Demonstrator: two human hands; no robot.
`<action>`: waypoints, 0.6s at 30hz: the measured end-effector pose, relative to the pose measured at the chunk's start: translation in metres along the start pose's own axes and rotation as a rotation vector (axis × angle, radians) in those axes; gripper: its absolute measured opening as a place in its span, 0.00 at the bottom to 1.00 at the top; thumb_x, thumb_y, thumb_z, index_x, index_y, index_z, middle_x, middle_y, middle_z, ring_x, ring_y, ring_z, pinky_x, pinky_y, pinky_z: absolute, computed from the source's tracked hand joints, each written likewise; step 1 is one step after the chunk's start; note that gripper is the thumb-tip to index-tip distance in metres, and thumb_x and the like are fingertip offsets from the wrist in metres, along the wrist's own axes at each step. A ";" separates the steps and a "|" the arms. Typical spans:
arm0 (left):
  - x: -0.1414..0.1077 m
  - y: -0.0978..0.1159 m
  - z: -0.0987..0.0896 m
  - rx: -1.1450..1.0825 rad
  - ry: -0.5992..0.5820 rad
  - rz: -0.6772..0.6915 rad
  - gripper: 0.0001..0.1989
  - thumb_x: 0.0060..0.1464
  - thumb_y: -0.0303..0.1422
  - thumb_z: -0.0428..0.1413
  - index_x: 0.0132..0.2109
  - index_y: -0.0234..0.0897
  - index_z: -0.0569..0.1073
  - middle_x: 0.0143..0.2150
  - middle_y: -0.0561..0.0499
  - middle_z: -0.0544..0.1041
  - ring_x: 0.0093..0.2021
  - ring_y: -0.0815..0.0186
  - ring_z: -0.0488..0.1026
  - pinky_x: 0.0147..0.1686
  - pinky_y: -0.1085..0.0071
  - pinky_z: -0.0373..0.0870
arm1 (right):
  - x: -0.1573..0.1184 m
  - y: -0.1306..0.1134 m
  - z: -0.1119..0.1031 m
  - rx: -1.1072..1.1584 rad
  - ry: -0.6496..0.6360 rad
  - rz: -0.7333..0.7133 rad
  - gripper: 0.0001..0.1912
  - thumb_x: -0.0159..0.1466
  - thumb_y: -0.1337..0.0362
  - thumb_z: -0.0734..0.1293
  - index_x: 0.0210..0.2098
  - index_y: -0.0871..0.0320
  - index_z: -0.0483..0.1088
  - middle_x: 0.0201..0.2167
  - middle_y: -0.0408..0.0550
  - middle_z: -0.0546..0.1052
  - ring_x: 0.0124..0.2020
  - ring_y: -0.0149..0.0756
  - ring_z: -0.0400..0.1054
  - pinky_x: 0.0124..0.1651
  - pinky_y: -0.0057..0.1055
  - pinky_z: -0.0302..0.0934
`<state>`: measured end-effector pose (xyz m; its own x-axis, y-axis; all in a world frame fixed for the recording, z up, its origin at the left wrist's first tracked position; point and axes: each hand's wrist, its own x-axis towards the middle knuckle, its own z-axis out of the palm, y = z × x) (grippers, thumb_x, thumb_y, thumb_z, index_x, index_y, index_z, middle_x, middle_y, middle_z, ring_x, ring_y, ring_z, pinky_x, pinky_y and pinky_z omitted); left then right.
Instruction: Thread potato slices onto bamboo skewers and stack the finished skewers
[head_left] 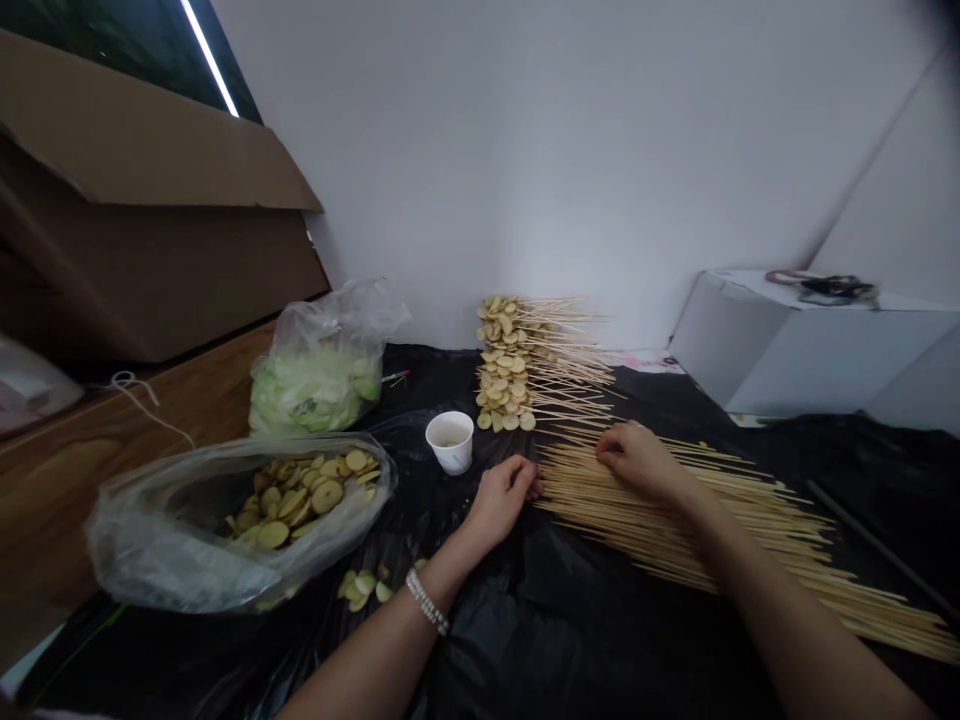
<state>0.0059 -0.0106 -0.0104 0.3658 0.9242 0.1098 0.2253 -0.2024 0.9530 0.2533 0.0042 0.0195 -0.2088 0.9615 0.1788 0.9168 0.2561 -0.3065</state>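
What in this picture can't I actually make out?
All in the head view:
- Left hand: curled fingers hide whether it grips any wooden skewers.
- Right hand: its fingertips are too small and soft to show a grip.
- Paper cup: contents too dim to identify.
- Cardboard box: its walls and flap hide the inside.
- Dark item on the right: too blurred to name.
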 end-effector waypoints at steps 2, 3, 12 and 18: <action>0.000 0.000 0.000 0.001 -0.001 0.003 0.18 0.58 0.45 0.46 0.35 0.37 0.71 0.31 0.49 0.77 0.32 0.65 0.73 0.34 0.71 0.68 | 0.000 0.000 0.001 -0.023 -0.020 0.000 0.10 0.57 0.69 0.61 0.28 0.57 0.76 0.31 0.47 0.78 0.37 0.37 0.66 0.41 0.30 0.55; 0.000 0.000 0.000 0.002 0.000 0.007 0.18 0.58 0.45 0.45 0.35 0.37 0.71 0.31 0.49 0.77 0.32 0.65 0.73 0.34 0.71 0.68 | 0.001 -0.001 0.003 -0.037 -0.024 -0.007 0.11 0.57 0.69 0.61 0.28 0.57 0.76 0.31 0.48 0.78 0.37 0.38 0.66 0.41 0.30 0.55; 0.000 0.000 0.000 0.010 0.002 0.004 0.18 0.58 0.46 0.45 0.35 0.37 0.71 0.31 0.50 0.77 0.32 0.66 0.73 0.34 0.71 0.68 | -0.001 -0.011 0.007 -0.243 0.008 -0.025 0.16 0.64 0.67 0.57 0.27 0.59 0.74 0.32 0.55 0.77 0.36 0.38 0.67 0.41 0.30 0.55; -0.001 -0.001 0.000 0.030 0.008 0.017 0.18 0.58 0.46 0.45 0.35 0.37 0.71 0.31 0.50 0.77 0.32 0.65 0.73 0.33 0.71 0.68 | -0.003 -0.012 0.004 -0.222 -0.031 -0.051 0.13 0.64 0.63 0.59 0.31 0.58 0.74 0.32 0.52 0.77 0.38 0.38 0.68 0.40 0.29 0.55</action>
<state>0.0054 -0.0109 -0.0109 0.3624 0.9232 0.1281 0.2462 -0.2273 0.9422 0.2414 -0.0012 0.0186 -0.2637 0.9514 0.1589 0.9565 0.2791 -0.0844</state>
